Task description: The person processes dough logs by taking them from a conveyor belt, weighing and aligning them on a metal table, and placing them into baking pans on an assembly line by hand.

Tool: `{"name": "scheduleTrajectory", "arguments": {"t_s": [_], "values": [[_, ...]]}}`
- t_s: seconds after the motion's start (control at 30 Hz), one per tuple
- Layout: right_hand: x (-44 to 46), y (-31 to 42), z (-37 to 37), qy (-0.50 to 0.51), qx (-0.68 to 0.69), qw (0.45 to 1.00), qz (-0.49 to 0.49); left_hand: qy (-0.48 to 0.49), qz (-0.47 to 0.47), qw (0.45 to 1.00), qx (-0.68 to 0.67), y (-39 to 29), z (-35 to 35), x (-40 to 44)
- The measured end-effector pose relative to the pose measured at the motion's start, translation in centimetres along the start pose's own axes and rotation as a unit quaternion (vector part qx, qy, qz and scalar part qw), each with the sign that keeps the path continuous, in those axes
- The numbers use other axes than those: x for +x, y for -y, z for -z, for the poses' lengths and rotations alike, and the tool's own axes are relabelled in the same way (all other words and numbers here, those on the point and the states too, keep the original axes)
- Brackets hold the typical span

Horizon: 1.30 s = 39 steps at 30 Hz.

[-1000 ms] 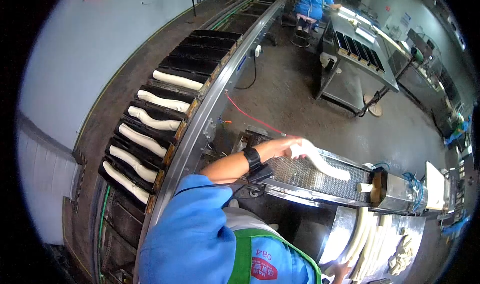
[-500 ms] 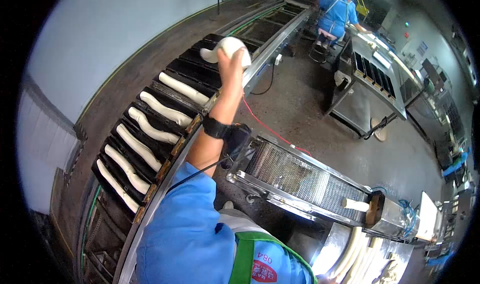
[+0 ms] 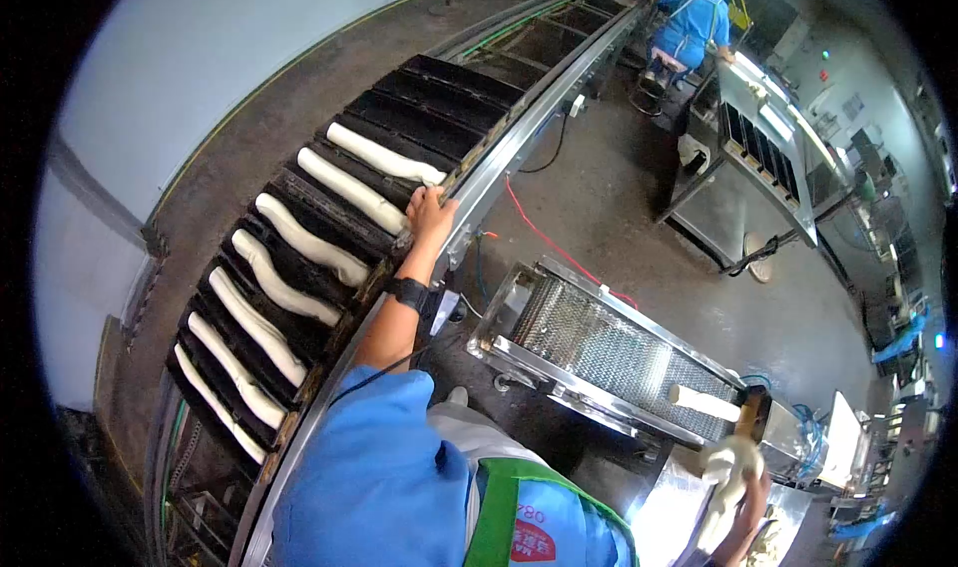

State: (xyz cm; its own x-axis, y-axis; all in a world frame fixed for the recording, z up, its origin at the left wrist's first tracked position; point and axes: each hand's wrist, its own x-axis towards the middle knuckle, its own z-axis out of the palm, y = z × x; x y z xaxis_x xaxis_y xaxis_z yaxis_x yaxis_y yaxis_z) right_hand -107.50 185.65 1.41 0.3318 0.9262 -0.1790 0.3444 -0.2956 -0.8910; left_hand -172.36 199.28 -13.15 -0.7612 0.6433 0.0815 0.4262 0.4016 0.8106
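Note:
My left hand is at the near edge of the black trays, its fingers slightly apart and bent beside the end of a white dough strip. Nothing shows held in it. More long dough strips lie in separate trays down the line, including one nearer my body. At the lower right, my right hand is closed round a blurred, pale piece of dough above the metal table. Another dough piece lies at the end of the mesh conveyor.
The tray line's metal rail runs diagonally past my left arm. A co-worker in blue sits at the back beside a steel table holding black trays. A red cable crosses the floor.
My left hand has carried a dough piece from the mesh conveyor to the trays, where another strip now lies, and let it go. My right hand has risen with dough at the lower right.

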Motion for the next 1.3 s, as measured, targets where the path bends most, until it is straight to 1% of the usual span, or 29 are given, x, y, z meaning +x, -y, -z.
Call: {"name": "scheduleTrajectory", "arguments": {"t_s": [0.03, 0.07, 0.1, 0.13, 0.2, 0.23, 0.27, 0.3, 0.33, 0.37, 0.4, 0.5, 0.6, 0.67, 0.7, 0.73, 0.8, 0.87, 0.9, 0.93, 0.97, 1.0, 1.03, 1.07, 1.13, 1.2, 1.23, 1.27, 1.3], "values": [[0.3, 5.4, -3.1, 0.096, -0.049, 0.993, 0.055, 0.001, -0.016, 1.000, 0.026, -0.4, 0.4, -0.4], [2.7, 6.2, -4.5, 0.123, 0.004, 0.989, 0.081, 0.002, -0.031, 0.998, 0.054, -0.3, 0.5, -0.7], [0.7, 12.3, -9.2, 0.141, 0.003, 0.983, 0.115, -0.024, -0.058, 0.995, 0.075, 0.3, 0.1, -0.7], [2.5, 14.4, -10.3, 0.120, -0.121, 0.977, 0.128, -0.024, -0.057, 0.995, 0.073, 0.5, 0.1, -0.7], [5.7, 17.4, -15.7, 0.070, -0.060, 0.977, 0.194, -0.046, -0.081, 0.991, 0.098, 0.9, -1.9, 0.1], [3.8, 21.8, -19.0, 0.169, -0.036, 0.964, 0.204, -0.050, -0.082, 0.990, 0.100, 1.0, -1.8, 0.1], [3.5, 24.0, -21.6, 0.163, -0.017, 0.967, 0.194, -0.053, -0.081, 0.990, 0.099, 1.3, -1.7, 0.2], [3.4, 26.1, -24.0, 0.230, -0.030, 0.945, 0.228, -0.059, -0.075, 0.989, 0.113, 1.6, -1.6, 0.3], [3.8, 27.2, -26.6, 0.208, 0.017, 0.942, 0.264, -0.064, -0.068, 0.987, 0.128, 1.8, -1.5, 0.4], [4.2, 28.6, -29.1, 0.274, 0.051, 0.918, 0.281, -0.067, -0.074, 0.986, 0.130, 2.1, -1.3, 0.5], [3.9, 30.1, -32.1, 0.297, 0.014, 0.903, 0.310, -0.071, -0.079, 0.987, 0.121, 2.1, -1.1, 0.3], [5.6, 32.7, -40.5, 0.400, -0.053, 0.794, 0.455, -0.109, -0.095, 0.979, 0.141, 3.5, -2.3, 0.4], [7.6, 32.7, -49.9, 0.502, -0.073, 0.732, 0.455, -0.132, -0.113, 0.967, 0.186, 3.8, -2.9, 0.2], [9.8, 30.0, -56.2, 0.562, -0.099, 0.735, 0.366, -0.132, -0.118, 0.964, 0.196, 3.8, -2.8, 0.1], [11.3, 28.5, -58.3, 0.525, -0.128, 0.700, 0.466, -0.137, -0.109, 0.962, 0.209, 3.6, -2.6, 0.0], [11.8, 26.9, -58.8, 0.438, -0.201, 0.734, 0.478, -0.142, -0.101, 0.960, 0.221, 3.6, -2.4, -0.2], [14.0, 24.1, -57.6, 0.387, -0.231, 0.747, 0.488, -0.144, -0.112, 0.950, 0.253, 4.0, -1.9, -0.6], [18.7, 19.0, -54.9, 0.410, -0.295, 0.742, 0.441, -0.151, -0.132, 0.940, 0.274, 4.1, -1.4, -1.0], [20.7, 16.6, -52.2, 0.428, -0.326, 0.701, 0.469, -0.153, -0.147, 0.934, 0.289, 4.5, -1.4, -1.2], [26.6, 10.1, -50.8, 0.402, -0.384, 0.688, 0.466, -0.144, -0.156, 0.931, 0.297, 4.5, -1.2, -1.2], [26.1, 8.3, -46.8, 0.367, -0.409, 0.703, 0.451, -0.148, -0.162, 0.931, 0.291, 4.7, -1.2, -1.1], [30.8, 2.0, -43.8, 0.369, -0.490, 0.654, 0.442, -0.151, -0.168, 0.932, 0.284, 4.9, -1.3, -1.1], [28.0, 3.0, -39.2, 0.378, -0.541, 0.660, 0.359, -0.149, -0.166, 0.932, 0.286, 4.7, -1.1, -1.2], [31.2, -3.2, -36.6, 0.361, -0.629, 0.629, 0.278, -0.169, -0.133, 0.940, 0.266, 4.2, -0.7, -1.3], [32.8, -11.8, -30.8, 0.331, -0.533, 0.663, 0.409, -0.189, -0.097, 0.945, 0.250, 3.0, -0.2, -1.0], [25.4, -2.4, -31.6, 0.339, -0.567, 0.719, 0.217, -0.227, -0.128, 0.930, 0.260, 2.5, 0.2, -0.1], [25.7, -3.7, -31.7, 0.324, -0.591, 0.684, 0.280, -0.233, -0.144, 0.925, 0.265, 2.5, 0.2, 1.1], [25.0, -3.4, -33.0, 0.268, -0.525, 0.750, 0.300, -0.231, -0.142, 0.924, 0.270, 2.3, 0.6, 2.4], [26.2, -5.2, -34.5, 0.300, -0.516, 0.707, 0.380, -0.148, -0.106, 0.942, 0.283, 2.0, 1.1, 3.9]]}}
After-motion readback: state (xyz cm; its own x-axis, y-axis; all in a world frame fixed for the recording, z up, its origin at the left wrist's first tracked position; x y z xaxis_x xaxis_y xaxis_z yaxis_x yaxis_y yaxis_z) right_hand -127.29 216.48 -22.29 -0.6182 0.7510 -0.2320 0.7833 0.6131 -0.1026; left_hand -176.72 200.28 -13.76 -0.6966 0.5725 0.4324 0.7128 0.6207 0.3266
